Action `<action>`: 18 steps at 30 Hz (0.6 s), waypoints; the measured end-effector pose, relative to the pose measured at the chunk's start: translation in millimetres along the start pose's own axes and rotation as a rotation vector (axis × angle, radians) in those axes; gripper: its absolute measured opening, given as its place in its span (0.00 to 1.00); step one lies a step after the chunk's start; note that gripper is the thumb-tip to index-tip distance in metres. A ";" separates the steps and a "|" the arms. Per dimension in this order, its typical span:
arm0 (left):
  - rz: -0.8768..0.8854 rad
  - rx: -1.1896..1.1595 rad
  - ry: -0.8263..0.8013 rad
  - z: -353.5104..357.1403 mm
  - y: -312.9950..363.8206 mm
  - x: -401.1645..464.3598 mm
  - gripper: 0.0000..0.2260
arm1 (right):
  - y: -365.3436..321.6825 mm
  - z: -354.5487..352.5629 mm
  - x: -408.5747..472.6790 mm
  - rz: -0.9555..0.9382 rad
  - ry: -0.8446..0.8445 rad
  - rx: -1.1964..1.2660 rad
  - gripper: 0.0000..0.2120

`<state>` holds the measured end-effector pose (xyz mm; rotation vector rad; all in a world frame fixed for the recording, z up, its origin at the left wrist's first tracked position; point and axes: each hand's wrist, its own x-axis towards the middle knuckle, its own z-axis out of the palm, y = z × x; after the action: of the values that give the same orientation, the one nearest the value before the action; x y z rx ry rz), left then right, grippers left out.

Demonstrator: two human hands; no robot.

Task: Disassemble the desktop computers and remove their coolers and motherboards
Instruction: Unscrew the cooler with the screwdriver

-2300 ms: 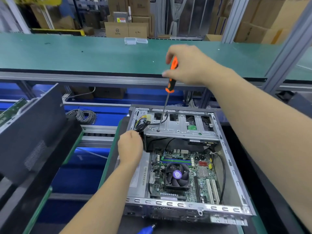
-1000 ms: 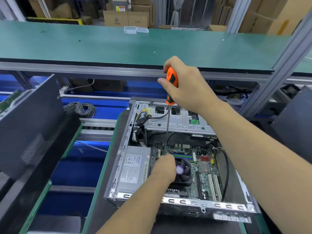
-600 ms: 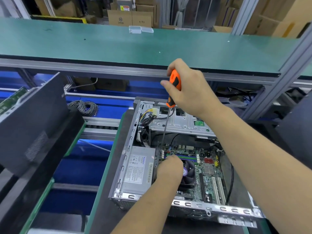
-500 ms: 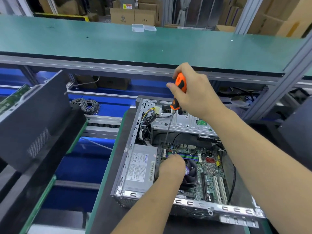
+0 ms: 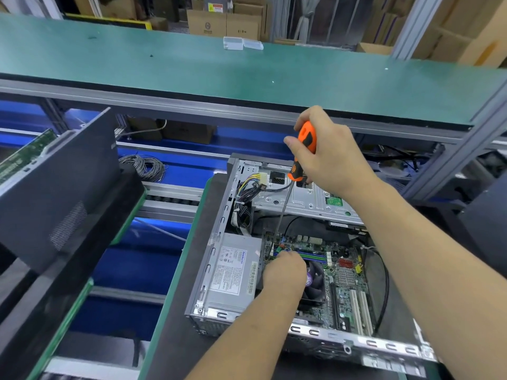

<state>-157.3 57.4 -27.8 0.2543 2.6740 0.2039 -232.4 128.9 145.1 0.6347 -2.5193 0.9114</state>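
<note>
While gripped in curled right hand (image 5: 326, 157): screwdriver (image 5: 303, 149), tip down near left hand (image 5: 285, 272) fingers, curl hidden, beside cooler (image 5: 315, 283) on motherboard (image 5: 343, 272).

The left hand (image 5: 285, 271) is covering the near-left part of the black cooler fan (image 5: 315, 281) at lower centre, and its fingertips and the tip of the orange-handled screwdriver (image 5: 304, 141) are disappearing behind it, so contact there cannot be told. The right hand (image 5: 329, 157) is hiding most of the handle. The white label on the grey metal power supply box (image 5: 233, 272) is carrying print too small to read. The green circuit board (image 5: 24, 157) is being cut off by the left edge.
</note>
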 end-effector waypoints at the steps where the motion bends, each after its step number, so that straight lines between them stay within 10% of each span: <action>1: -0.001 -0.001 -0.005 -0.5 0.2 -0.3 0.21 | 0.7 0.2 -0.2 0.001 0.004 -0.002 0.09; 18: 0.008 0.011 -0.017 -3.3 0.6 -2.9 0.24 | 5.4 0.3 0.0 0.009 0.027 0.024 0.09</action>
<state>-156.1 56.9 -23.5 0.2688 2.6585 0.1888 -235.3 132.4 142.2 0.6147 -2.4925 0.9489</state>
